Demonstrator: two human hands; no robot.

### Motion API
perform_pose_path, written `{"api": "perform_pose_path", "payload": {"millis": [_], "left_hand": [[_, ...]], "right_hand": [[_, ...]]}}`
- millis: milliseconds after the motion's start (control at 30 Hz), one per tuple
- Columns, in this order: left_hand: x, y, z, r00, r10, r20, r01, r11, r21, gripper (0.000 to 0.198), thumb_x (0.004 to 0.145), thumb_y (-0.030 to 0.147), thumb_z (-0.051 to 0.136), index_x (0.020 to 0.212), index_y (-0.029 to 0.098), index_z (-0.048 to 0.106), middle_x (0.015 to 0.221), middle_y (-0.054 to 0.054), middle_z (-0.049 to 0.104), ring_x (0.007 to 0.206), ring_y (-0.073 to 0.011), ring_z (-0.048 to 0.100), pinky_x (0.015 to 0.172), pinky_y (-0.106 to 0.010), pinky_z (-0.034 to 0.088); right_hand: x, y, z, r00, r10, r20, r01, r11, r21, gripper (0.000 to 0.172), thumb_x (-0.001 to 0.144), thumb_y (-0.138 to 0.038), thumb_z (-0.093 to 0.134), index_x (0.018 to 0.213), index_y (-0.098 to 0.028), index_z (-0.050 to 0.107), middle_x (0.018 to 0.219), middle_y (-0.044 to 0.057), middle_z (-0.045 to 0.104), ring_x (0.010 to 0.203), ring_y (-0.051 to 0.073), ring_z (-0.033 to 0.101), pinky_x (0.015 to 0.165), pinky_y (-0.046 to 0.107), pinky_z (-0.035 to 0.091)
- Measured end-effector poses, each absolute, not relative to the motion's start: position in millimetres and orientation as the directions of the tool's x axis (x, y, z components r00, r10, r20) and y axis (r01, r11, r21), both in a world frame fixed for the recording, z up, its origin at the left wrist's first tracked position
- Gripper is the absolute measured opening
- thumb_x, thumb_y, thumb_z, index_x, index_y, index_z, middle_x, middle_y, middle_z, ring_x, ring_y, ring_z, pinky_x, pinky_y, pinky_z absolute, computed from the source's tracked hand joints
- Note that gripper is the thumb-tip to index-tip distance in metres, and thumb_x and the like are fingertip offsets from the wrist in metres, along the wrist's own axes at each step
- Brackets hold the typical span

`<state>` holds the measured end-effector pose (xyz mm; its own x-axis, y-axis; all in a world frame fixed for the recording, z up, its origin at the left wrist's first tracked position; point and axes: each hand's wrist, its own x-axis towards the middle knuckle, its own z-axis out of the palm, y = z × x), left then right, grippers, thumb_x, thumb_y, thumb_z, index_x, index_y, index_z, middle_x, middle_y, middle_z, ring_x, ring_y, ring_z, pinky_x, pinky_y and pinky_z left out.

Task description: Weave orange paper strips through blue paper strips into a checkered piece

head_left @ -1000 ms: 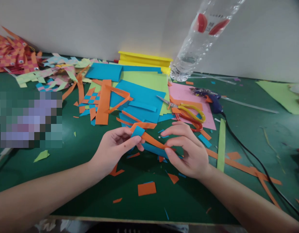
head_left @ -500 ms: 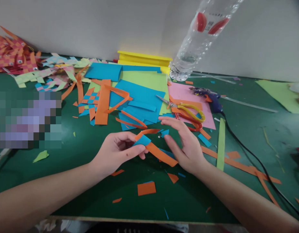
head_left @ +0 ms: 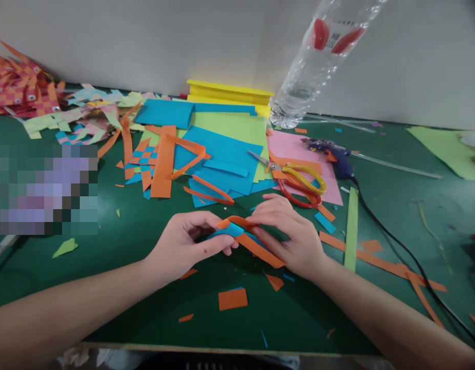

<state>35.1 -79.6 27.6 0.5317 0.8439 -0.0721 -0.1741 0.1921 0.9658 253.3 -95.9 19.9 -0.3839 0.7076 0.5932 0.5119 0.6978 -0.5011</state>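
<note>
Green desk [head_left: 156, 324] fills most of the frame, strewn with coloured scraps [head_left: 233, 299], and runs back to a pale wall [head_left: 145, 46] across the top. Woven paper [head_left: 25, 92] is heaped at upper left; blue sheets [head_left: 230, 149] and scissors [head_left: 289, 169] lie above the centre, with a glue gun [head_left: 341, 160] to their right. Orange and blue strips [head_left: 260, 250], folded over one another, are at centre, just below the sheets, between the two hands. The left hand [head_left: 195, 239] has thumb and fingers clamped on the blue fold [head_left: 235, 229]; the right hand [head_left: 293, 234] has fingers closed on the upper orange strip [head_left: 239, 220], while the lower one slants down to the right. On the bottle [head_left: 314, 67] at upper right, a label [head_left: 335, 40] bears two red shapes and dark print too small to read.
</note>
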Motion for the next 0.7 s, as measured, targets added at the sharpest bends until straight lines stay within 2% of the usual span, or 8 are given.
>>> {"api": "perform_pose_path", "payload": {"millis": [333, 533, 700], "left_hand": [[36.1, -77.8, 26.6, 0.490, 0.864, -0.115, -0.181, 0.231, 0.956, 0.007, 0.079, 0.012, 0.071, 0.078, 0.016, 0.065, 0.071, 0.003, 0.074, 0.062, -0.0075, 0.068, 0.062, -0.014, 0.056], [36.3, -78.3, 25.5, 0.479, 0.871, -0.110, -0.247, 0.254, 0.935, 0.019, 0.080, 0.013, 0.071, 0.089, 0.017, 0.055, 0.069, 0.004, 0.074, 0.060, -0.0079, 0.068, 0.062, -0.015, 0.057], [35.6, -77.3, 25.8, 0.473, 0.870, -0.139, -0.187, 0.253, 0.949, 0.030, 0.081, 0.015, 0.072, 0.108, 0.017, 0.057, 0.068, 0.004, 0.073, 0.059, -0.0070, 0.067, 0.064, -0.015, 0.056]], "right_hand": [[250.2, -97.2, 26.3, -0.354, 0.684, 0.638, 0.498, 0.715, -0.490, 0.016, 0.085, -0.010, 0.058, 0.093, -0.022, 0.065, 0.075, 0.000, 0.069, 0.067, 0.014, 0.064, 0.091, 0.044, 0.048], [250.5, -98.2, 25.7, -0.362, 0.687, 0.630, 0.482, 0.716, -0.504, 0.016, 0.083, -0.008, 0.057, 0.090, -0.021, 0.063, 0.076, 0.001, 0.069, 0.069, 0.014, 0.065, 0.092, 0.046, 0.048], [251.1, -99.1, 24.8, -0.368, 0.702, 0.610, 0.476, 0.705, -0.525, 0.016, 0.082, -0.008, 0.056, 0.089, -0.021, 0.062, 0.076, 0.001, 0.067, 0.068, 0.014, 0.065, 0.093, 0.047, 0.048]]}}
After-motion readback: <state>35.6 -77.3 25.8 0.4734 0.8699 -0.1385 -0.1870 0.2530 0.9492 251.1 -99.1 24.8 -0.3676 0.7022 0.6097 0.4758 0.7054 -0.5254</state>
